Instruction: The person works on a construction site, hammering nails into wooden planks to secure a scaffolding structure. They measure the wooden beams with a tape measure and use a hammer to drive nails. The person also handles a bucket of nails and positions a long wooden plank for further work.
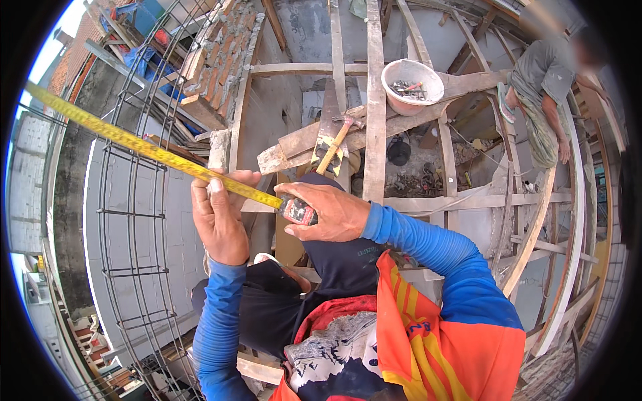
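Note:
A worn red and black tape measure (298,210) is gripped in my right hand (334,212). Its yellow blade (144,151) is drawn far out to the upper left, past the rebar cage. Partway along, close to the case, my left hand (224,217) pinches the blade between thumb and fingers. The blade's far end lies near the view's left rim, too small to make out. Just beyond my right hand, a hammer (336,144) with a wooden handle rests on the boards near my knee.
A white bucket (412,87) holding small metal pieces stands on the wooden beams (376,100). To the left runs a rebar cage (134,214) beside a brick wall (224,63). Openings between the beams drop to a lower level. Another person (545,100) sits at the far right.

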Motion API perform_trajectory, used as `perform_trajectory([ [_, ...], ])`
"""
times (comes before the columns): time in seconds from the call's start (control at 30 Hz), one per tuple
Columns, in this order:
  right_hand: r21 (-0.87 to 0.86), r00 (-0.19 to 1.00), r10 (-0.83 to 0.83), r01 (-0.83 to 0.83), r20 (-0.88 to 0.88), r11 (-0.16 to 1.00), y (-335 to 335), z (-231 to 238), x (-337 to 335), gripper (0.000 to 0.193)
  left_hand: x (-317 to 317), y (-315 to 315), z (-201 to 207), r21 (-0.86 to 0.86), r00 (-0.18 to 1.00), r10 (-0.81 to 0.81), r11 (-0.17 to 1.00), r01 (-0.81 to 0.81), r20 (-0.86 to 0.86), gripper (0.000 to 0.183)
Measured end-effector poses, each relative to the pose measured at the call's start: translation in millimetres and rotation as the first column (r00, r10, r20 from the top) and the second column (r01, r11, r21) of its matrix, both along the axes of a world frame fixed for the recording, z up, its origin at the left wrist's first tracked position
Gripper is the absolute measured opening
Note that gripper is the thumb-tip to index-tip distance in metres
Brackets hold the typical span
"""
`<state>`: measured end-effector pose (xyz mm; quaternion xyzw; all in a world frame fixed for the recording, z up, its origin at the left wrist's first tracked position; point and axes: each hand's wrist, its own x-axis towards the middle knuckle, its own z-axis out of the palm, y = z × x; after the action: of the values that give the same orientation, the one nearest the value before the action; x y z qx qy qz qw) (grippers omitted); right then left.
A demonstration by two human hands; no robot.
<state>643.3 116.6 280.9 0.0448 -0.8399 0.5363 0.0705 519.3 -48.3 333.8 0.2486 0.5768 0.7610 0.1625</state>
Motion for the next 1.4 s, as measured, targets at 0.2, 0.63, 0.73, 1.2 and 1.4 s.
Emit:
perform_trajectory([
  [0.2,-0.106,0.922,-0.314,0.344,0.227,0.933,4,-2,12,0.085,26,35,-61,-0.041,0.98,-0.05,0.997,0.059,0.195,0.046],
  [0.63,0.179,0.817,-0.575,0.574,-0.052,0.799,-16,-18,25,0.077,40,75,-82,0.247,0.581,-0.483,0.864,0.439,0.655,0.065],
  [0.73,0.079,0.832,-0.553,0.554,-0.043,0.829,-12,-10,22,0.071,28,71,-92,0.174,0.621,-0.337,0.935,0.309,0.708,0.059],
  [1.2,0.276,0.636,-0.732,0.678,0.245,0.681,118,-287,-72,0.028,-248,-141,34,-0.392,0.582,0.055,0.687,-0.612,-0.812,0.041],
  [1.4,0.389,0.113,-0.834,0.845,0.54,0.367,110,-345,-139,0.071,-247,-172,12,-0.587,0.8,0.015,0.671,-0.453,-0.6,0.039],
])
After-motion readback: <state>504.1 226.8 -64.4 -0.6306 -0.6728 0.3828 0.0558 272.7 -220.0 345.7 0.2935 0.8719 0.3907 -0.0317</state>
